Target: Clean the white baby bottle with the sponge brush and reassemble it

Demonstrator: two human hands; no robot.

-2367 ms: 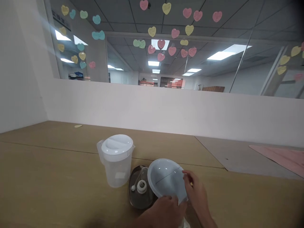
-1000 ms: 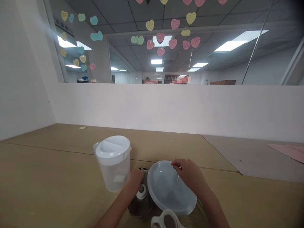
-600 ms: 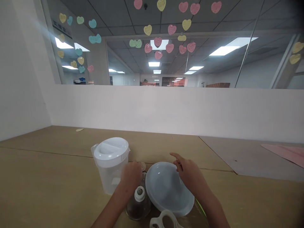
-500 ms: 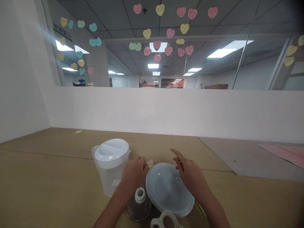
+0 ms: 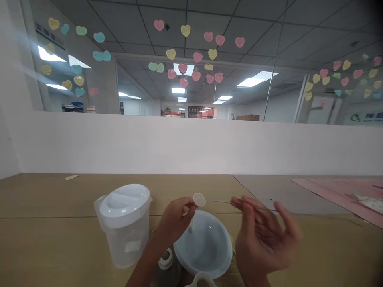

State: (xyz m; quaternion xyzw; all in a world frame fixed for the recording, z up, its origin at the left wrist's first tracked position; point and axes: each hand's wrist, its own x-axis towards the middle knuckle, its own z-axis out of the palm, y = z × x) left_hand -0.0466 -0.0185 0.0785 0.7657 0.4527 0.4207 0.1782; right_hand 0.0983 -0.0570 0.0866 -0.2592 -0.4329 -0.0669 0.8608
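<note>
- Disc [image 5: 199, 200], small and whitish, was just below the middle of the frame, clamped between the left hand's [image 5: 175, 217] thumb and fingers.
- Thin rod [image 5: 221, 201], near level, pointed at it from the right without touching, pinched in the blurred right hand [image 5: 263, 235], its outer fingers spread apart.
- Pale bowl [image 5: 206, 239] stood below, lower centre.
- Grey bottle [image 5: 170, 275] was partly behind the left forearm.
- Lidded jug [image 5: 128, 235] stood lower left.
- Heart-shaped notes [image 5: 185, 30] dotted glass across the top.
</note>
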